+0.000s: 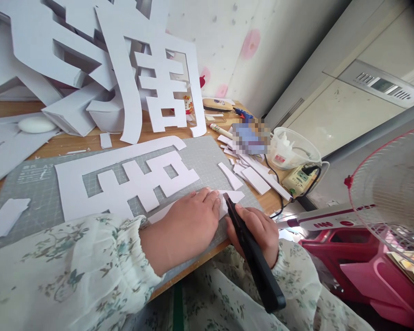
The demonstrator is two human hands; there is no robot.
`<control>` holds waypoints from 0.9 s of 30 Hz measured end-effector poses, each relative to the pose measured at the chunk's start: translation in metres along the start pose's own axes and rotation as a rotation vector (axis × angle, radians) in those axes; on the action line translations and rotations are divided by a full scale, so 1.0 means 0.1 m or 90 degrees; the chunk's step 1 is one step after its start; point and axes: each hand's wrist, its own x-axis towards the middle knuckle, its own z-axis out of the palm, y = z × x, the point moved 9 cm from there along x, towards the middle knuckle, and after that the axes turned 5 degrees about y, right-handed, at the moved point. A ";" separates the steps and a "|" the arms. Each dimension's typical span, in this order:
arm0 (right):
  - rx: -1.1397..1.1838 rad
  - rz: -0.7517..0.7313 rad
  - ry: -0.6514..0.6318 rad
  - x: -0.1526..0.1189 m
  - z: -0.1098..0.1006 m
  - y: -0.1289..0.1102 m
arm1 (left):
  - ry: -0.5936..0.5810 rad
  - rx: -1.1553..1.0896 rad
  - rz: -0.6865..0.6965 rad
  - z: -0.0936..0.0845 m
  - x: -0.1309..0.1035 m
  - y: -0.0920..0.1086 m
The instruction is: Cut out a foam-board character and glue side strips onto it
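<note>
as the left hand (186,220) presses flat on the white strip (238,195) atop the mat (209,154), the right hand (260,230) clasps a black cutter (255,259); the nearby cut-out (138,184) looks done, the strip seemingly unfinished.

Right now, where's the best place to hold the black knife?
Probably hold the black knife by its thick handle, coming from the person's side: the rear end sticks out behind the right hand, while the narrow tip points away, near the left hand.
</note>
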 end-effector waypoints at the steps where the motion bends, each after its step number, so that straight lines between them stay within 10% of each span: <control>1: -0.001 0.001 0.000 -0.02 -0.01 -0.01 | 0.008 -0.001 0.002 -0.01 0.00 0.00; 27: -0.007 0.010 -0.035 -0.15 -0.13 -0.11 | 0.030 -0.014 -0.008 -0.04 0.00 -0.03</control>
